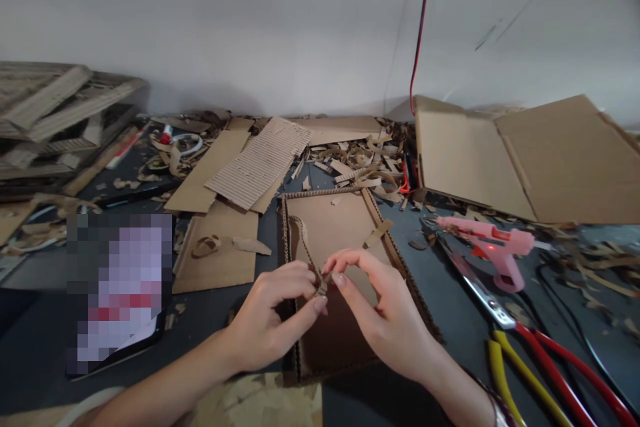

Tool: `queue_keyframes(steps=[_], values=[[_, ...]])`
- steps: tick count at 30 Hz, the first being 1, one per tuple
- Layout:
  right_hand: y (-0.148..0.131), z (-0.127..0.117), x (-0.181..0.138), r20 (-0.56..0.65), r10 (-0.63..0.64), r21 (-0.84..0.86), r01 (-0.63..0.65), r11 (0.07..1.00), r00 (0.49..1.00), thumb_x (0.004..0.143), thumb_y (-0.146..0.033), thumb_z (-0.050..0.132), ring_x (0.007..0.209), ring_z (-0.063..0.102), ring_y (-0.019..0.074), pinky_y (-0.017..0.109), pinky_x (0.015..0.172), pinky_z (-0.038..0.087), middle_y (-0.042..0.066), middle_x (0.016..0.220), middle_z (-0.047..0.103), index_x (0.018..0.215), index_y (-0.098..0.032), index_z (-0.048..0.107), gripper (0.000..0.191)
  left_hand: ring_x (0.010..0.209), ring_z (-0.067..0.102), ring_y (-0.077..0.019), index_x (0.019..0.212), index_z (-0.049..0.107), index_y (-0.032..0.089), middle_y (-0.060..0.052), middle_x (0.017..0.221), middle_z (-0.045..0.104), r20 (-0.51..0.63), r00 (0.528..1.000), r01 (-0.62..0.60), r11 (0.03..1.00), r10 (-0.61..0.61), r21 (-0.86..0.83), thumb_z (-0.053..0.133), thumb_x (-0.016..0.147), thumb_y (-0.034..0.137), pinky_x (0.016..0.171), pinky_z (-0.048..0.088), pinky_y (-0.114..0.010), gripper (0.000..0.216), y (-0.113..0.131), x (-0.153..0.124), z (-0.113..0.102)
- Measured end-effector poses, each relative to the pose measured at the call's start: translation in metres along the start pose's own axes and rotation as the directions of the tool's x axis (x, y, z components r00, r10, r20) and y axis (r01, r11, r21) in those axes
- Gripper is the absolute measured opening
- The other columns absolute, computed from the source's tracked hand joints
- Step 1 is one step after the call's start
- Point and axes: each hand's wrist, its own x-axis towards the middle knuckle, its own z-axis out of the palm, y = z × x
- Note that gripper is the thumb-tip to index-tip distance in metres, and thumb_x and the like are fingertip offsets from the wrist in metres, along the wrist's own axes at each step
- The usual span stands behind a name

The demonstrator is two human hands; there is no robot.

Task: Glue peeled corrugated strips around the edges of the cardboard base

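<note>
A shallow cardboard tray [350, 213] with corrugated edging lies in front of me on the dark table. A thin cardboard strip [306, 250] curves up from its left side to my fingers. My left hand [273, 317] pinches the strip's near end between thumb and fingertips. My right hand [375, 310] meets it from the right, thumb and forefinger pinched on the same end of the strip. Both hands hover just above the tray's middle.
A pink glue gun [493, 247] with a lit red lamp lies to the right, beside red and yellow handled pliers [530, 347]. A large open cardboard box [530, 157] sits at the back right. Cardboard sheets [250, 167] and scraps cover the back. A phone [117, 293] lies at the left.
</note>
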Motion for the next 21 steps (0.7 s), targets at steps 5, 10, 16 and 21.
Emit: queue_keyframes(steps=[5, 10, 16, 21], values=[[0.0026, 0.0007, 0.0004, 0.01, 0.056, 0.061, -0.056, 0.997, 0.998, 0.089, -0.021, 0.038, 0.078, 0.056, 0.0124, 0.023, 0.069, 0.043, 0.001, 0.086, 0.06, 0.081, -0.022, 0.045, 0.011, 0.059, 0.042, -0.0135, 0.057, 0.052, 0.016, 0.001, 0.053, 0.044, -0.006, 1.0, -0.027, 0.999, 0.027, -0.024, 0.044, 0.083, 0.016, 0.062, 0.038, -0.027, 0.027, -0.0012, -0.0011, 0.0004], [0.0056, 0.0035, 0.0006, -0.009, 0.068, 0.152, -0.065, 0.986, 0.998, 0.091, -0.024, 0.035, 0.073, 0.053, 0.0116, 0.026, 0.07, 0.043, 0.001, 0.086, 0.059, 0.082, -0.022, 0.042, 0.012, 0.063, 0.047, -0.0148, 0.053, 0.042, 0.017, -0.001, 0.057, 0.047, 0.004, 0.999, -0.047, 0.997, 0.047, -0.058, 0.043, 0.08, 0.013, 0.067, 0.04, -0.03, 0.027, -0.0012, -0.0014, 0.0002], [0.0067, 0.0013, -0.0013, -0.042, 0.027, 0.199, -0.018, 0.98, 0.999, 0.091, -0.025, 0.038, 0.081, 0.056, 0.0129, 0.028, 0.075, 0.045, 0.001, 0.087, 0.059, 0.086, -0.023, 0.043, 0.007, 0.066, 0.049, -0.0155, 0.052, 0.039, 0.018, -0.002, 0.06, 0.047, 0.005, 0.998, -0.063, 0.997, 0.064, -0.046, 0.043, 0.078, 0.013, 0.067, 0.041, -0.029, 0.026, -0.0017, -0.0027, -0.0003], [0.0025, -0.0016, 0.0006, -0.011, -0.135, 0.027, 0.135, 0.99, 0.991, 0.075, -0.022, 0.063, 0.095, 0.055, 0.0174, 0.031, 0.085, 0.045, 0.004, 0.099, 0.057, 0.094, -0.022, 0.055, 0.021, 0.07, 0.051, -0.0164, 0.054, 0.045, 0.017, -0.005, 0.068, 0.052, -0.002, 0.997, -0.078, 0.993, 0.078, -0.086, 0.043, 0.081, 0.017, 0.065, 0.042, -0.027, 0.026, -0.0035, -0.0038, 0.0]])
